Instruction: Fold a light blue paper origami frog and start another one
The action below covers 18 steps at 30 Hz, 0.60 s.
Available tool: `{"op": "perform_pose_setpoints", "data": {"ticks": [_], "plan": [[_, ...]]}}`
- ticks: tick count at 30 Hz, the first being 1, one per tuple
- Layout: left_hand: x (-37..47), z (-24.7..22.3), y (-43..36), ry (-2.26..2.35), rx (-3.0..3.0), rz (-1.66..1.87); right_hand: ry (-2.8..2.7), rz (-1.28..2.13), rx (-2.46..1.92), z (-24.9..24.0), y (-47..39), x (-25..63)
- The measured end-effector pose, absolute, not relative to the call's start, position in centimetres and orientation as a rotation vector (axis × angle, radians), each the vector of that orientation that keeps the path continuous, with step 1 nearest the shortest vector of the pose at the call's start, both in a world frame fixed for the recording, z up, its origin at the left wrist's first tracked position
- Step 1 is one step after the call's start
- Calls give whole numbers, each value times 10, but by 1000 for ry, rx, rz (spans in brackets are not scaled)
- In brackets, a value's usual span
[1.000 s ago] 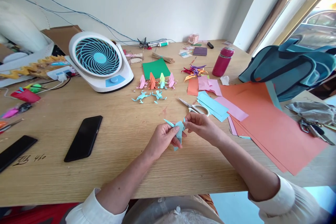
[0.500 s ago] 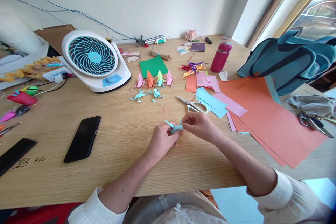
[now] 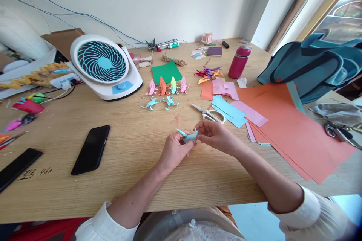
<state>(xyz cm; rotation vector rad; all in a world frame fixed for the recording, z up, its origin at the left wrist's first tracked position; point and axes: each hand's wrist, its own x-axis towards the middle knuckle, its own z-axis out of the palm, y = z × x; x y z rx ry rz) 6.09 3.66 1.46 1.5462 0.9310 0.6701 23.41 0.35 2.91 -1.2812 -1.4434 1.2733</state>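
Note:
A small light-blue folded paper figure (image 3: 190, 137) is held just above the table, with pointed ends sticking up at its left and right. My left hand (image 3: 175, 150) is closed on its body, thumb along the near side. The fingers of my right hand (image 3: 212, 134) pinch at its right end; part of the paper there is hidden by the fingertips. Beyond my hands lie scissors (image 3: 208, 113) with white handles. Two light-blue origami figures (image 3: 170, 102) lie farther back, behind them a row of several pink, orange and green origami figures (image 3: 163, 86).
Light-blue paper strips (image 3: 229, 110) and large orange sheets (image 3: 279, 128) cover the right side. A white fan (image 3: 106, 67) stands back left, and a black phone (image 3: 91, 150) lies at left. At the back right are a magenta bottle (image 3: 239, 62) and a teal bag (image 3: 313, 64).
My right fingers have shifted slightly at the figure's right end, where a pointed tip now shows more. My left hand keeps its hold. The whole view has shifted a little.

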Motion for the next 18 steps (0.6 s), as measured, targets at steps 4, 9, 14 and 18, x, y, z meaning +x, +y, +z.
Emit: {"op": "perform_pose_setpoints", "data": {"ticks": [4,9,14,18], "plan": [[60,12,35,976,1633,689,-1467,1165,-1316,24,2,231],[61,12,31,1026,1809,782,-1512,983,-1365,21,-2,225],[62,11,31,1018,1739,764,-1465,978,-1316,23,-2,223],[61,13,36,999,1741,827,-1423,984,-1255,23,-1,222]]}}
